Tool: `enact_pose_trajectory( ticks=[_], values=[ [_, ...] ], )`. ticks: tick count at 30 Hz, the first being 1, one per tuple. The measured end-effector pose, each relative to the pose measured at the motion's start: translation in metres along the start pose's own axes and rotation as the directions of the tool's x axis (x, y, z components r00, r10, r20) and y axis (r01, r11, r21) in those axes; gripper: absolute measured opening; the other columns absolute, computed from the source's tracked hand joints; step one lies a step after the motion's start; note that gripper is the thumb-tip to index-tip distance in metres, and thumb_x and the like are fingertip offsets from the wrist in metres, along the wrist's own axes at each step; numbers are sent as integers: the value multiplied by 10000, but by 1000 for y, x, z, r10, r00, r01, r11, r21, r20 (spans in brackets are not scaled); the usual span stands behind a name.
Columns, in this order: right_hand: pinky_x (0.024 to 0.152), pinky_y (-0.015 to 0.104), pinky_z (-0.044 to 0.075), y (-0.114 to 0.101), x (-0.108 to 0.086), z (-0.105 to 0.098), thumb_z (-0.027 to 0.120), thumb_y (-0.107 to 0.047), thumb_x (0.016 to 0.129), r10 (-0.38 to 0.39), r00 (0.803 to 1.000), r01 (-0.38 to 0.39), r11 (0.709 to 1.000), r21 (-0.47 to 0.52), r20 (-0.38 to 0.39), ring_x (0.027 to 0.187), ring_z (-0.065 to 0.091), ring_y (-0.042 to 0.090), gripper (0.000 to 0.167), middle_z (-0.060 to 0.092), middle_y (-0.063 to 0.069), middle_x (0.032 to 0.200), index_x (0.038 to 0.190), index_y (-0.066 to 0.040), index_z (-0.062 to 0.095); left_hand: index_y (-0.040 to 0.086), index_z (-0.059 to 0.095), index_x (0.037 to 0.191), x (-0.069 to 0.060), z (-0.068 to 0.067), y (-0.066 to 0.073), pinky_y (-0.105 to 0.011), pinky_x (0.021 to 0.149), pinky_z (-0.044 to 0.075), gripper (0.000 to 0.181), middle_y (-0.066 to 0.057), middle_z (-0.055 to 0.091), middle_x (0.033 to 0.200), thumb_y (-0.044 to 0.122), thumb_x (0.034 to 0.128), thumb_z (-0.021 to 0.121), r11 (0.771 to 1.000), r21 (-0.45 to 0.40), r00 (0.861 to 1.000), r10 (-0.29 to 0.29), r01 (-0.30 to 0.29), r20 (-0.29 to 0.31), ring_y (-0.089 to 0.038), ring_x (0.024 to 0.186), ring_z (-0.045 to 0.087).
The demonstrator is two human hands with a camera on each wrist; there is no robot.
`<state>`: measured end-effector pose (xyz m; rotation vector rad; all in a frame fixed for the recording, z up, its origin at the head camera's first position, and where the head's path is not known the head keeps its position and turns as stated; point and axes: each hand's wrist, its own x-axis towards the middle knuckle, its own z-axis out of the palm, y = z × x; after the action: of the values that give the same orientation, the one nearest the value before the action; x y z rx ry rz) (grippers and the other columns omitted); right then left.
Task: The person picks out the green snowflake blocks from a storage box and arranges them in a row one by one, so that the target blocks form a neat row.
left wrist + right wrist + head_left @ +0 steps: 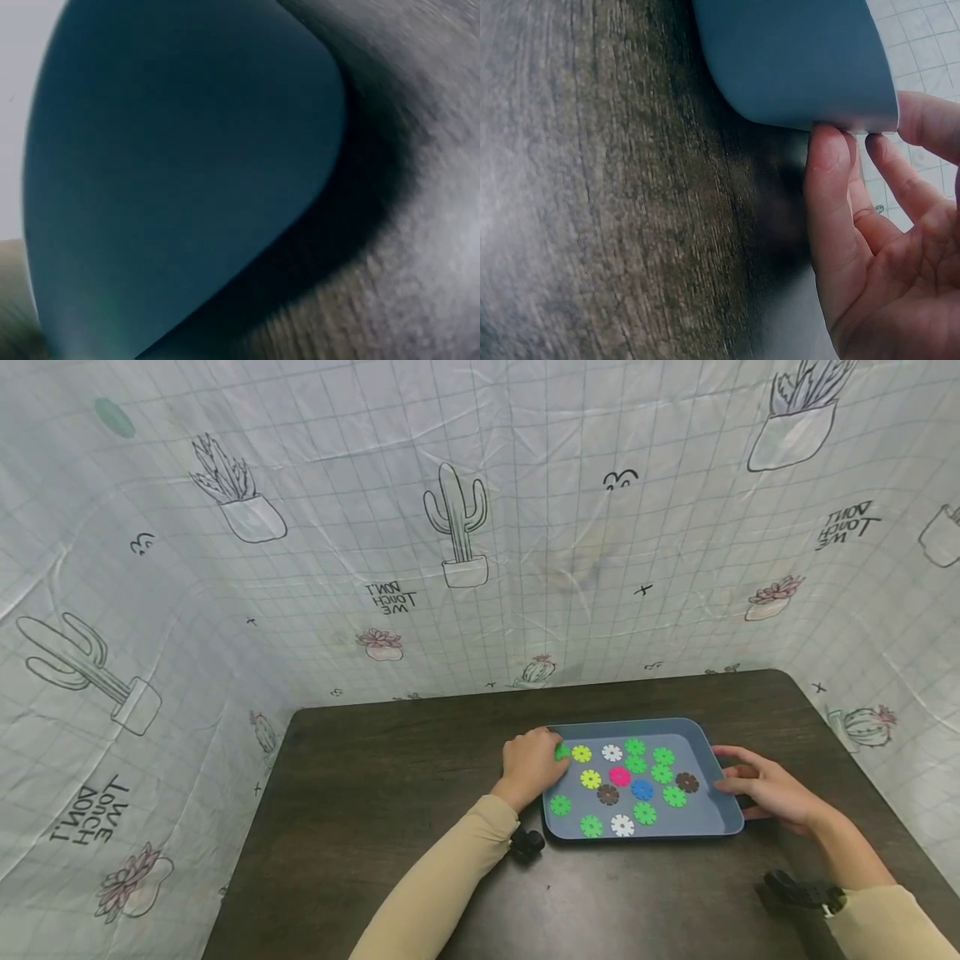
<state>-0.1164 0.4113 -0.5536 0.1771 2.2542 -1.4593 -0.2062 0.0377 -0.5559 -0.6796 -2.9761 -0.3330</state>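
Note:
A blue-grey rectangular tray (705, 814) sits on the right half of the table, holding several flat, notched plastic discs: green (644, 813), yellow (590, 779), white (622, 825), brown (608, 794), pink (619, 776) and blue (642, 789). At its left rim my left hand (531, 766) grips the tray, fingers over the edge close to a green disc (562, 751). My right hand (772, 789) holds the opposite rim; in the right wrist view its fingers (830, 154) touch the outer wall. The left wrist view is filled mostly by the tray's outside (187, 165).
The dark wooden table (375, 793) extends left of the tray and in front of it. A white cloth with cactus drawings (525, 568) hangs around the table's back and sides. Wrist cameras (527, 844) are strapped near both hands.

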Motion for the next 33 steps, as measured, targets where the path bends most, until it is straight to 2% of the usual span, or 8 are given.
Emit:
enact_pose_trajectory(
  ticks=[4, 10, 19, 27, 33],
  values=[
    [800, 523, 590, 1, -1, 0, 634, -233, 1050, -4, 1000, 4, 1000, 10, 4, 1072, 652, 334, 778, 488, 375, 1374, 1610, 24, 157, 261, 822, 1108, 0, 0, 3, -325, 527, 491, 223, 46, 728, 1048, 405, 954, 749, 999, 39, 1000, 20, -20, 12, -147, 642, 635],
    [803, 527, 589, 1, -1, 0, 630, -230, 1052, -2, 1000, 2, 1000, 15, 13, 1069, 655, 332, 775, 515, 348, 1355, 1610, 25, 156, 251, 830, 1033, 0, -1, 5, -305, 480, 418, 142, 23, 721, 1030, 342, 970, 741, 998, 50, 998, 30, -32, 46, -101, 558, 484],
    [807, 532, 587, 2, 1, 0, 632, -229, 1051, -6, 1000, 6, 1000, 8, 3, 1071, 653, 330, 781, 521, 345, 1354, 1612, 25, 152, 248, 818, 1088, 3, -4, 7, -343, 565, 505, 222, 23, 707, 1030, 410, 943, 773, 997, 74, 994, 21, -29, 108, -144, 697, 637],
    [815, 523, 587, 3, 1, 2, 634, -251, 1051, -9, 1000, 9, 1000, 8, 0, 1079, 660, 325, 795, 458, 386, 1414, 1622, 14, 148, 241, 789, 941, 4, -4, 5, -317, 535, 455, 191, 53, 620, 886, 432, 926, 785, 999, 49, 989, 15, -23, 150, -106, 629, 548],
    [809, 523, 587, 2, 0, 2, 637, -245, 1049, -11, 1000, 11, 1000, 10, -5, 1065, 663, 317, 793, 491, 363, 1386, 1620, 15, 151, 249, 775, 1082, 2, -7, 6, -320, 616, 514, 284, 75, 676, 994, 457, 893, 818, 1000, 8, 991, -20, 20, 132, -146, 756, 658]
  ],
)
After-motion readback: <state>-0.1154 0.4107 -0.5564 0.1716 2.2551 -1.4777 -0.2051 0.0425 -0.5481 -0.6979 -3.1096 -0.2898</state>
